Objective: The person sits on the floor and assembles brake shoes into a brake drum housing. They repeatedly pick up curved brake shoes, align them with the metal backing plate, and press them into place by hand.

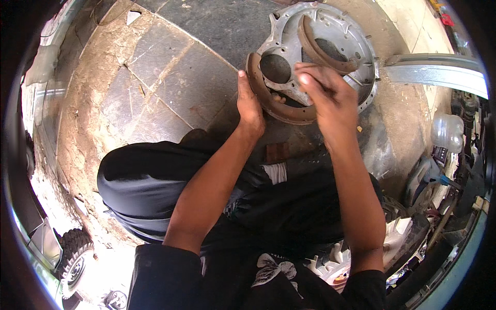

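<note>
The left hand's thumb lies along the outer edge of a rusty brown, crescent-shaped metal shoe, with fingertips showing inside its curve: the left hand grips it. The right hand is curled; whether it pinches something small, I cannot tell. The shoe lies left of and below the right fingers, its long axis bending from upper left to lower right, the left hand nearer. Beyond, a second brown curved shoe rests on a silver cast-metal housing on the grey tiled floor.
</note>
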Demonstrator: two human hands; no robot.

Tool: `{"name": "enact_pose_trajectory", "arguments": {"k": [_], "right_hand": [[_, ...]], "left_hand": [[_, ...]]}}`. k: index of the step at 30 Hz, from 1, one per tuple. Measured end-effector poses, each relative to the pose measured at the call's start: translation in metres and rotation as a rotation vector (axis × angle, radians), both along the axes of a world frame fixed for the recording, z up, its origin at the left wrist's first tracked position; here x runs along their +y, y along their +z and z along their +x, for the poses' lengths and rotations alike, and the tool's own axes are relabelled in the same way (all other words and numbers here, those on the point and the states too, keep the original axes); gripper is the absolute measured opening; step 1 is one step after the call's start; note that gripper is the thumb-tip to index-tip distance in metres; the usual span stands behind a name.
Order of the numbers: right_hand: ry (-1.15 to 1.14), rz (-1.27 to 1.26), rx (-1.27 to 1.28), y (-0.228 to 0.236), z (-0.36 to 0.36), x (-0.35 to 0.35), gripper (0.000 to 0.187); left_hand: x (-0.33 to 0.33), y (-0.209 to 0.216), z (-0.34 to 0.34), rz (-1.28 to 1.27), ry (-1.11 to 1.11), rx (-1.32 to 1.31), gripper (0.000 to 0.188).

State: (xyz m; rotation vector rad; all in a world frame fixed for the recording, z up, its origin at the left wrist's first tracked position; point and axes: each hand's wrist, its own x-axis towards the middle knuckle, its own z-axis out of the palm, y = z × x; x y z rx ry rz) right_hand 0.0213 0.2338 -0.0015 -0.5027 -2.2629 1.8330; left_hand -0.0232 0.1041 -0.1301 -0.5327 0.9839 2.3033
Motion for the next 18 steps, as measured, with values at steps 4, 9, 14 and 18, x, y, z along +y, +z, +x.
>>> {"name": "enact_pose_trajectory", "arguments": {"k": [4, 9, 14, 18], "right_hand": [[0.039, 0.302, 0.023, -0.052, -0.039, -0.01, 0.016], [0.094, 0.739, 0.076, -0.081, -0.061, -0.027, 0.019], [-0.007, 0.695, 0.123, -0.094, -0.076, -0.03, 0.014], [-0.01, 0.759, 0.035, -0.095, -0.065, -0.04, 0.014]], "left_hand": [[0.004, -0.012, -0.002, -0.044, 0.086, 0.029, 0.065], [0.006, -0.032, 0.0, -0.035, 0.12, 0.105, 0.065], [0.008, -0.019, 0.004, -0.06, 0.115, 0.062, 0.069], [0.008, -0.02, 0.001, -0.146, 0.174, 0.045, 0.061]]}}
